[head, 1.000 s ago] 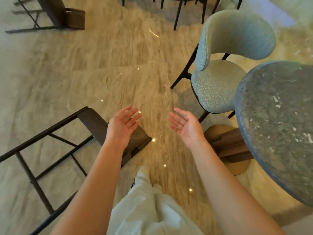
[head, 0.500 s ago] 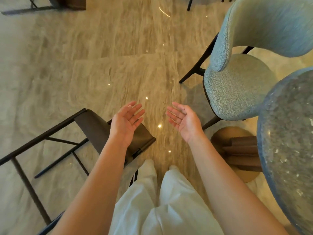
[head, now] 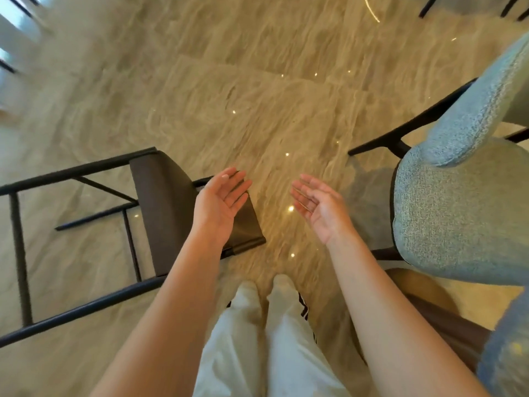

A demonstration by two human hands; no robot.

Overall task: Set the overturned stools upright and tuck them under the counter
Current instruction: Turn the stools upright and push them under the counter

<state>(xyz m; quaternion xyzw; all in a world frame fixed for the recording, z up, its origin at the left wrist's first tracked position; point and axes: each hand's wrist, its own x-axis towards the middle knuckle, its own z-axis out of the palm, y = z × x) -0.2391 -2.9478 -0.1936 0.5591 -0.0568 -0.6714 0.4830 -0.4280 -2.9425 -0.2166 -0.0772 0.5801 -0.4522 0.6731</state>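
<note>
On the floor [head: 257,96] to the person's left, in the head view, the stool [head: 163,204] lay on its side. Its dark seat was nearest the feet and its black legs ran off toward the left edge. A padded chair [head: 458,202] stood close on the right, and the desk [head: 506,356] edge showed at the lower right corner.

The step in hand looked to be the reach for the stool. Done well, the palms would turn down, one taking the seat edge and the other a leg rail. The frame could then pivot up onto its feet without scraping the floor or swinging into the chair.

The left hand [head: 219,207] hovered above the seat's near end, palm up and turned inward, fingers straight. The right hand [head: 322,209] mirrored it over bare floor, apart from the stool. Each grip was spread and held nothing. Both forearms reached forward and down, roughly level with each other.
</note>
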